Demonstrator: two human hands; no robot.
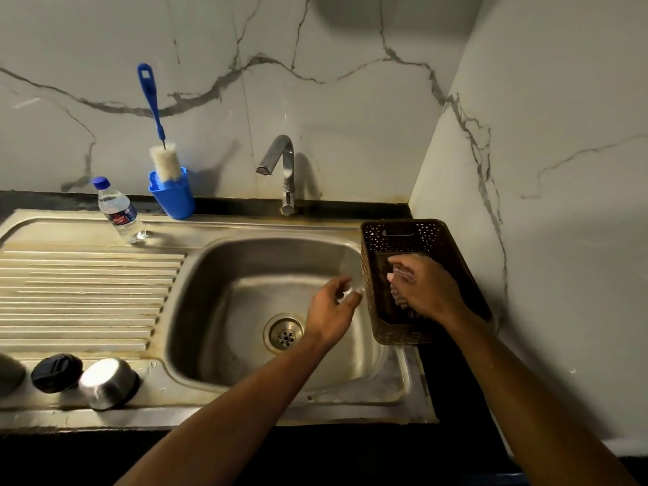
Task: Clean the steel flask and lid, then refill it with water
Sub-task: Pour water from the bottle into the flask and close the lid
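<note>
Both forearms reach far: left hand (331, 308) loosely curled over sink (196, 310) (empty), right hand (426, 289) gripping cloth (399, 298) inside brown basket (371, 275).

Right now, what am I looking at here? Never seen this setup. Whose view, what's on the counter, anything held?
There is no machine: a person wears a camera on the head, looking down at their own bare hands over a steel sink. The right hand reaches into a brown basket and touches a striped cloth. The left hand hangs over the basin, fingers loosely curled; it is too blurred to tell if it holds anything. On the drainboard lie a black lid and a steel cup. Behind stand a water bottle, a blue cup with a bottle brush, and the tap.
</note>
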